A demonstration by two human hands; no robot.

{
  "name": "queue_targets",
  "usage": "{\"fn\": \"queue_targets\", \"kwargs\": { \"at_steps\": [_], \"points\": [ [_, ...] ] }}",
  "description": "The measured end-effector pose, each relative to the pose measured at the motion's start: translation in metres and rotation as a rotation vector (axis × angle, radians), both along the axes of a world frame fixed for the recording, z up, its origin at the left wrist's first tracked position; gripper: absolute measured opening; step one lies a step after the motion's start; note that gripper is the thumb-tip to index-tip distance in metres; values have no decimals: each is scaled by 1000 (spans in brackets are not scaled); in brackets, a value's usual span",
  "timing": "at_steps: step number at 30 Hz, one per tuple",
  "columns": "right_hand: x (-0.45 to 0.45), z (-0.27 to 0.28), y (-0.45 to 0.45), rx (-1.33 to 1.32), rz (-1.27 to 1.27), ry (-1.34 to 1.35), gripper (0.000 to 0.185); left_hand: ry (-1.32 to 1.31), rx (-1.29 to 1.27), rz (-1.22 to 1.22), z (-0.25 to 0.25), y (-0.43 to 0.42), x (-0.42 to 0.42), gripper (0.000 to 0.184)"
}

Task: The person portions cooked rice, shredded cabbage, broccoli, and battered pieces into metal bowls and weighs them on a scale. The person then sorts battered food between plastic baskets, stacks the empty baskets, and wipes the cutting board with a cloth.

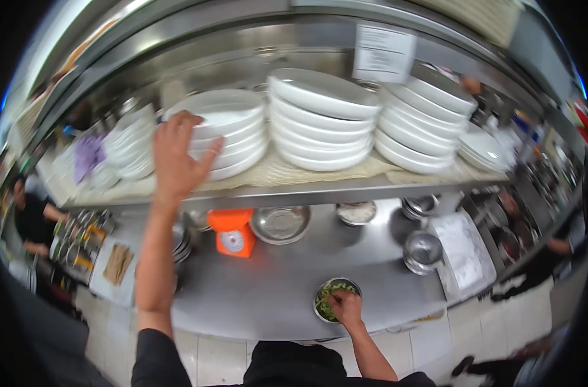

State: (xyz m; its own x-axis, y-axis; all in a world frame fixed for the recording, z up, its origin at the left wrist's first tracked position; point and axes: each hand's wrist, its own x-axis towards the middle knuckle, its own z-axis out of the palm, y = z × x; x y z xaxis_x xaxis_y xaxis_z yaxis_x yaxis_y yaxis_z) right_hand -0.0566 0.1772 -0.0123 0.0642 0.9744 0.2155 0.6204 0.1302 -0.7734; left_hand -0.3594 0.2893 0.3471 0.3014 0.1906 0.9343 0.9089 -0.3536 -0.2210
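Observation:
My left hand (179, 155) is raised to the shelf, at the left side of a stack of white plates (232, 138). Its fingertips rest at the rim of the top plate, and the thumb stands apart across the plates below. Down on the steel counter, my right hand (346, 306) reaches into a small metal bowl (318, 311) of chopped green leaves (338, 284). Its fingers are drawn together in the greens, with the tips partly hidden.
More white plate stacks (323, 126) line the shelf (294, 193). Below are an orange scale (234, 235), a wide metal bowl (281, 224), smaller metal bowls (423, 250) and a white tray (465, 251). A person (32, 216) stands at far left; others are at right.

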Motion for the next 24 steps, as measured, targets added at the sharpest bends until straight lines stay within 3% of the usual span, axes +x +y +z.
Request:
{"fn": "queue_targets", "kwargs": {
  "at_steps": [1,3,5,7,8,10,14,16,17,21,24],
  "points": [
    [2,-4,0,214,1,-75,16,67,-103,10,6,14,-11,30],
    [8,-7,-8,207,-134,-100,20,151,-184,-13,16,34,-17,34],
    [13,-5,-12,189,-227,-119,24,59,-395,41,18,40,-16,41],
    [18,-3,-22,262,-497,-239,34,58,-362,-50,20,49,-16,42],
    [20,-8,-23,263,-499,-237,34,41,-327,-124,20,52,-17,42],
    [24,-29,-28,1,-661,-143,45,37,-253,-130,23,65,-16,42],
    [44,-50,-16,-79,-482,47,43,119,-115,-42,24,67,-15,44],
    [43,-28,-17,-370,-366,181,42,103,-56,-33,29,70,-18,43],
    [46,-33,-14,-392,-351,113,38,86,-2,-48,32,72,-19,43],
    [61,-60,-2,-408,-239,16,34,-19,39,-65,51,70,-21,39],
    [74,-62,4,-232,-203,57,35,8,179,-31,53,33,-20,36]
  ]
}}
